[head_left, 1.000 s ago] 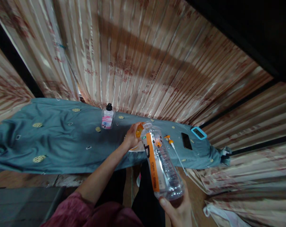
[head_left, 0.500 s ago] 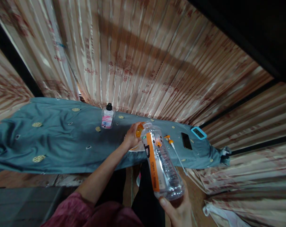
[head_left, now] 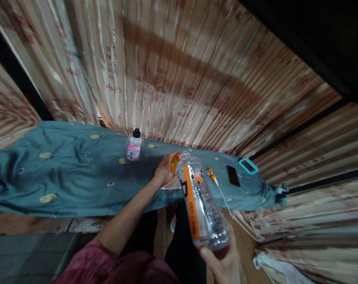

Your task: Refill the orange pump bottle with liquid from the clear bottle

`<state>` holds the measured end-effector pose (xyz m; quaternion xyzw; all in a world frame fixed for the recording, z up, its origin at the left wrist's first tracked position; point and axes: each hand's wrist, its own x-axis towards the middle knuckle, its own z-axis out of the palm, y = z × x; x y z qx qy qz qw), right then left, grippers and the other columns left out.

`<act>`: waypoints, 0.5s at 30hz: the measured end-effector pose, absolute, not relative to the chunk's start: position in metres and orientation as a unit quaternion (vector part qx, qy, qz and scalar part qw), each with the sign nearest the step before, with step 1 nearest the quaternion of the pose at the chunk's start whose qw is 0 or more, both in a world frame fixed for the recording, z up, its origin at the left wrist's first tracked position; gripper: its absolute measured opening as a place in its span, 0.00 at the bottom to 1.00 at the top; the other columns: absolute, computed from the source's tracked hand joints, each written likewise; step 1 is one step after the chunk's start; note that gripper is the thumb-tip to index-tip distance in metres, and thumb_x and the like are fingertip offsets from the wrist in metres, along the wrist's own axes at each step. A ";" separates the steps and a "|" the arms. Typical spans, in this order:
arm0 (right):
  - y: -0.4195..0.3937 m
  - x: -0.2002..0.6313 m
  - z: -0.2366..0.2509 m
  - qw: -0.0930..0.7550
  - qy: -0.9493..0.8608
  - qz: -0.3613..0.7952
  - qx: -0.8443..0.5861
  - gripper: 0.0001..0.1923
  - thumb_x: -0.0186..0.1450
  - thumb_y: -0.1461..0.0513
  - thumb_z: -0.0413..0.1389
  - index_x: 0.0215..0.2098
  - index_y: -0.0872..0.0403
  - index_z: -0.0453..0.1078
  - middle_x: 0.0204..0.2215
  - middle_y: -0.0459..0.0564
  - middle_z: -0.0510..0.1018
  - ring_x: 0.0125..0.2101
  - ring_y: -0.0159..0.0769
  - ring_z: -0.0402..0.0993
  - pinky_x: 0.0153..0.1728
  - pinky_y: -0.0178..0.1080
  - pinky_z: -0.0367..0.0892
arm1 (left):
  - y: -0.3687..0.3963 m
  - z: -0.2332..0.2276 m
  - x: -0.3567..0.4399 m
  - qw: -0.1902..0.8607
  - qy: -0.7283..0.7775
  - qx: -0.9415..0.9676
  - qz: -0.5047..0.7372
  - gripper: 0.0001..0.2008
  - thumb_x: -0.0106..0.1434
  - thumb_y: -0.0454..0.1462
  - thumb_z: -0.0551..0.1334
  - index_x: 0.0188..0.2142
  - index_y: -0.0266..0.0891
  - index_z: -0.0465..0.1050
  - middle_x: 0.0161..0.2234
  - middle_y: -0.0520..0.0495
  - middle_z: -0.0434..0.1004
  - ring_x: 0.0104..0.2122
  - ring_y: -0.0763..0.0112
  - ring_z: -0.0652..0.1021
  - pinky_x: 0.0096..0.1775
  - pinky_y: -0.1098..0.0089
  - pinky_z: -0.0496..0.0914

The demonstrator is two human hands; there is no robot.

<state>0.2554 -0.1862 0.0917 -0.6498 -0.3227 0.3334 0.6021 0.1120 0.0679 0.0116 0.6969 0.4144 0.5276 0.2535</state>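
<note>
A small pink-labelled bottle (head_left: 134, 146) is standing upright on the teal-covered bench (head_left: 63, 177). The left hand (head_left: 164, 170) is closing its grip on an orange object (head_left: 175, 161). The right hand (head_left: 223, 265) is gripping the base of a clear bottle (head_left: 200, 201), tilting neck-first over the bench edge.

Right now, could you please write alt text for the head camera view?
A right hand tilts a clear bottle toward an orange object held by the left hand over a teal cloth. A small bottle, phone and striped curtain lie beyond.
</note>
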 end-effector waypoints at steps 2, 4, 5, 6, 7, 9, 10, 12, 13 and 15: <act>-0.186 0.255 0.093 0.603 -0.320 0.341 -0.647 0.41 0.42 0.57 0.73 0.53 0.50 0.67 0.44 0.51 0.84 0.43 0.47 0.83 0.43 0.40 0.76 | 0.067 0.013 0.112 0.255 0.415 0.696 0.528 0.30 0.52 0.31 0.69 0.55 0.40 0.68 0.51 0.40 0.78 0.52 0.54 0.80 0.54 0.56 0.76; -0.186 0.255 0.093 0.601 -0.317 0.343 -0.649 0.41 0.42 0.57 0.73 0.53 0.50 0.67 0.44 0.51 0.84 0.43 0.47 0.83 0.43 0.40 0.77 | 0.066 0.015 0.112 0.256 0.414 0.696 0.527 0.30 0.52 0.31 0.69 0.55 0.39 0.68 0.51 0.40 0.78 0.52 0.54 0.80 0.54 0.56 0.76; -0.186 0.255 0.093 0.601 -0.317 0.341 -0.650 0.41 0.42 0.57 0.74 0.52 0.51 0.67 0.44 0.51 0.84 0.44 0.47 0.83 0.43 0.40 0.77 | 0.066 0.015 0.112 0.258 0.413 0.696 0.527 0.30 0.52 0.31 0.68 0.55 0.39 0.68 0.51 0.40 0.78 0.52 0.54 0.80 0.54 0.57 0.76; -0.186 0.255 0.093 0.600 -0.318 0.339 -0.651 0.41 0.42 0.57 0.74 0.52 0.51 0.67 0.44 0.52 0.84 0.44 0.48 0.83 0.43 0.40 0.77 | 0.066 0.016 0.112 0.260 0.413 0.697 0.526 0.30 0.52 0.31 0.68 0.56 0.39 0.68 0.51 0.40 0.78 0.52 0.54 0.80 0.54 0.57 0.76; -0.186 0.256 0.093 0.600 -0.320 0.336 -0.652 0.41 0.41 0.57 0.74 0.52 0.51 0.67 0.44 0.52 0.84 0.43 0.48 0.83 0.43 0.40 0.77 | 0.066 0.015 0.112 0.261 0.413 0.697 0.525 0.30 0.52 0.31 0.68 0.56 0.39 0.68 0.51 0.40 0.78 0.51 0.54 0.80 0.54 0.57 0.76; -0.186 0.256 0.092 0.600 -0.322 0.331 -0.653 0.41 0.42 0.56 0.74 0.52 0.51 0.68 0.44 0.53 0.84 0.43 0.48 0.83 0.43 0.41 0.77 | 0.067 0.015 0.111 0.262 0.416 0.696 0.524 0.31 0.51 0.31 0.69 0.56 0.39 0.68 0.51 0.40 0.78 0.51 0.54 0.80 0.53 0.57 0.76; -0.186 0.257 0.091 0.599 -0.325 0.330 -0.653 0.40 0.42 0.56 0.74 0.51 0.51 0.68 0.44 0.53 0.84 0.43 0.49 0.83 0.43 0.41 0.77 | 0.067 0.014 0.111 0.261 0.416 0.696 0.523 0.32 0.51 0.31 0.69 0.56 0.39 0.68 0.51 0.40 0.78 0.51 0.54 0.80 0.53 0.57 0.76; -0.187 0.257 0.090 0.601 -0.326 0.331 -0.651 0.40 0.42 0.55 0.74 0.52 0.51 0.68 0.43 0.52 0.84 0.43 0.49 0.83 0.43 0.42 0.77 | 0.068 0.012 0.111 0.258 0.414 0.698 0.524 0.32 0.51 0.30 0.69 0.56 0.40 0.68 0.52 0.40 0.78 0.52 0.54 0.80 0.54 0.56 0.76; -0.187 0.257 0.089 0.602 -0.326 0.334 -0.648 0.40 0.43 0.55 0.74 0.52 0.51 0.68 0.44 0.52 0.84 0.43 0.49 0.83 0.43 0.42 0.77 | 0.068 0.012 0.111 0.257 0.412 0.699 0.525 0.32 0.51 0.31 0.69 0.56 0.40 0.68 0.52 0.41 0.78 0.52 0.54 0.79 0.54 0.56 0.76; -0.188 0.258 0.088 0.603 -0.327 0.337 -0.645 0.41 0.44 0.54 0.74 0.53 0.51 0.67 0.45 0.53 0.84 0.44 0.49 0.83 0.43 0.42 0.77 | 0.068 0.011 0.111 0.257 0.410 0.699 0.527 0.32 0.51 0.31 0.69 0.57 0.41 0.67 0.53 0.40 0.78 0.52 0.54 0.79 0.54 0.56 0.75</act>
